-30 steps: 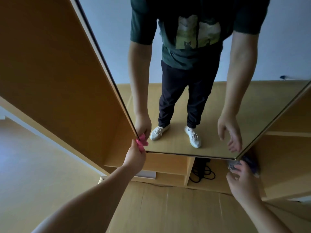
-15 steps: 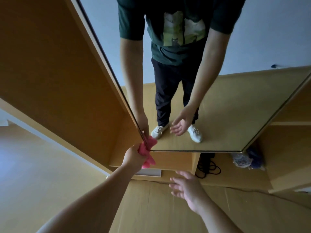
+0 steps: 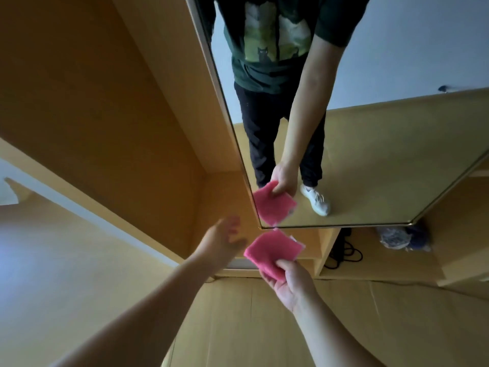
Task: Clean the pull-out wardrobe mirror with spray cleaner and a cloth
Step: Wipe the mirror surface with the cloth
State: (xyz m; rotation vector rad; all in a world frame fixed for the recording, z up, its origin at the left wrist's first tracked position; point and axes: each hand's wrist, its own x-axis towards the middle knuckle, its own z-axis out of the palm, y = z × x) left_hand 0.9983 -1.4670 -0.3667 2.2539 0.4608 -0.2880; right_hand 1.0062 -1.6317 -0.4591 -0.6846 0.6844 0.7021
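Observation:
The tall pull-out mirror (image 3: 397, 154) stands in front of me, its lower left corner near the middle of the view. Just below that corner my right hand (image 3: 288, 284) pinches a folded pink cloth (image 3: 272, 251) by its near edge, a little off the glass. My left hand (image 3: 225, 238) hangs beside the cloth to its left, blurred, fingers spread and holding nothing. The mirror reflects my body, the cloth and the hand on it. No spray bottle is in view.
A wooden wardrobe panel (image 3: 105, 102) rises on the left of the mirror. Low shelves (image 3: 370, 266) behind the mirror hold a black cable (image 3: 344, 250) and a bundled bluish cloth (image 3: 402, 238). Pale wooden floor (image 3: 251, 327) lies below my arms.
The pink cloth has passed from my left hand to my right hand. The left hand has let go and drifted left, away from the mirror's corner; the right hand came in from the right.

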